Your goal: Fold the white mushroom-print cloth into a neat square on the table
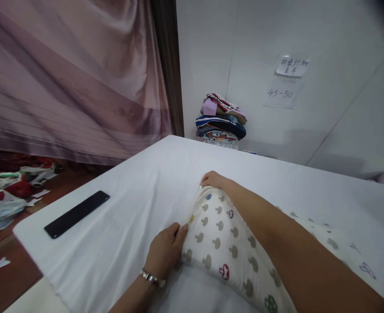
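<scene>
A white cloth printed with small mushrooms (216, 241) is lifted off the white-covered table, its near part running down toward me. My right hand (214, 179) is closed on its far corner, with the forearm reaching across from the right. Lower and to the left, my left hand (170, 243) pinches the cloth's left edge between thumb and fingers; a bracelet is on that wrist. More of the printed cloth lies flat beyond my right forearm, partly hidden by it.
The table (175, 152) has a wrinkled white cover. A black phone-like slab (77, 214) lies near its left edge. Folded fabrics (222, 121) are stacked by the wall behind. A pink curtain (81, 74) hangs at left, above plastic bags (4, 213) on the floor.
</scene>
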Available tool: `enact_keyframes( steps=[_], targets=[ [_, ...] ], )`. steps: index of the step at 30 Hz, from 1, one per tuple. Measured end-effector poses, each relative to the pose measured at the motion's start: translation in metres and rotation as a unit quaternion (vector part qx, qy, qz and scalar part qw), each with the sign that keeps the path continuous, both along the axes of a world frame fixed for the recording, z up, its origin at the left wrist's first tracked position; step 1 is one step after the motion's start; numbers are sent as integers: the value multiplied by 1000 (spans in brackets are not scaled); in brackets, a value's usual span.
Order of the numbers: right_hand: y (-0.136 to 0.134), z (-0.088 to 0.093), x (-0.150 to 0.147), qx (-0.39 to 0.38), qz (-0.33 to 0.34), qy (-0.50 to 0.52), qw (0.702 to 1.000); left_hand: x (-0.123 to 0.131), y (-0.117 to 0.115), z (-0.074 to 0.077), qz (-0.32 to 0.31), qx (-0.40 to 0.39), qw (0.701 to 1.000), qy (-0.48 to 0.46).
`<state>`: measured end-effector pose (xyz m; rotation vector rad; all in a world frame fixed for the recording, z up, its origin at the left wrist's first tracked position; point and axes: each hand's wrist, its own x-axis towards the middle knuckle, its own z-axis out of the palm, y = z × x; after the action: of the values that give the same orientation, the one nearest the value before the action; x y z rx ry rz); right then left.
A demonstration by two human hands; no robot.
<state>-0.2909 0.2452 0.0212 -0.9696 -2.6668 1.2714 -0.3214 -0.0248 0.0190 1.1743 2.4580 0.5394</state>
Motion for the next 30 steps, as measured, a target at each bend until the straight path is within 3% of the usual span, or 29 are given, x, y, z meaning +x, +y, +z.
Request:
enact_keyframes(
  steps=[5, 8, 12, 16, 19, 23, 26, 30],
  targets=[
    [8, -3, -2, 26, -32, 45, 998, -2, 2, -2, -2, -22, 1000, 23],
    [19, 7, 19, 38, -79, 80, 993, -3, 3, -4, -11, -20, 999, 27],
    [19, 20, 89, 44, -122, 92, 987, -7, 1, -2, -30, -17, 999, 9],
    [-8, 17, 198, 123, -165, 60, 977, -23, 8, 12, -57, -2, 998, 0],
    [-31, 5, 283, 178, -233, 46, 955, -34, 34, 27, -93, 37, 994, 55],
    [-55, -9, 367, 227, -381, 14, 896, -33, 95, 33, -217, 84, 966, 111],
    [-65, -9, 398, 240, -430, -6, 870, -23, 140, 24, -278, 72, 947, 146],
    [-63, -7, 411, 215, -464, -34, 859, -18, 176, 13, -288, 27, 942, 172]
  ],
)
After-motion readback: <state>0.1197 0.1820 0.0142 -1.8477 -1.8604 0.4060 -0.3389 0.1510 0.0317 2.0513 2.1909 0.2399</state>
